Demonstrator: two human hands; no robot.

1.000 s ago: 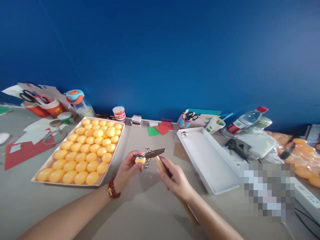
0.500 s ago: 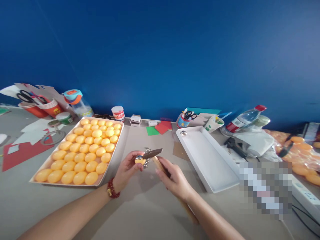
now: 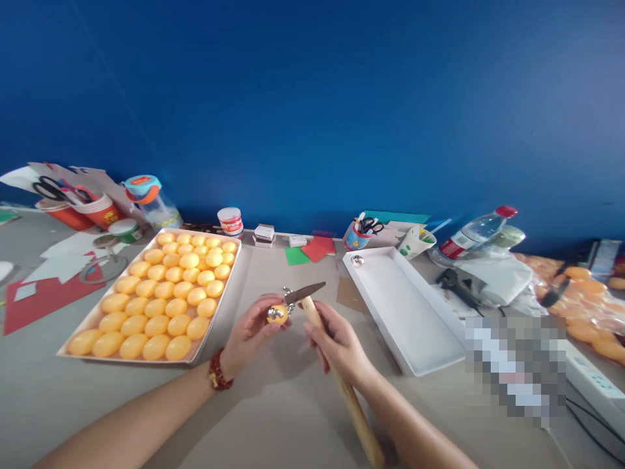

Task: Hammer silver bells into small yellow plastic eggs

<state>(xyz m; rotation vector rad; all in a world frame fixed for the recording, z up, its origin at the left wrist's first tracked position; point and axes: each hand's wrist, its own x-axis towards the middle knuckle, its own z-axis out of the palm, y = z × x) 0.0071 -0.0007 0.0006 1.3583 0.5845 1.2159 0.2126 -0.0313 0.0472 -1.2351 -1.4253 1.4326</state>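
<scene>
My left hand (image 3: 252,327) grips an orange ping-pong ball (image 3: 277,317) between thumb and fingers, with shiny silver pieces on its upper side. My right hand (image 3: 336,342) is wrapped round the wooden handle of a hammer (image 3: 351,404). The dark metal head (image 3: 306,293) of that hammer points at the ball, its near end beside the silver part; I cannot tell whether they touch. Behind the ball, small shiny silver pieces (image 3: 287,293) lie on the table, partly hidden by the hand and the hammer head.
A shallow box of orange balls (image 3: 208,342) stands at left. On the right, a long white tray (image 3: 415,312) has a silver-covered ball (image 3: 358,260) in its far corner. Further right are a plastic bottle (image 3: 473,238), a black glue gun (image 3: 456,286) and a power strip (image 3: 593,374).
The hammer head has moved from over the ball a little to the right, and more of its handle shows. The ball has turned in my left hand, showing more silver.
</scene>
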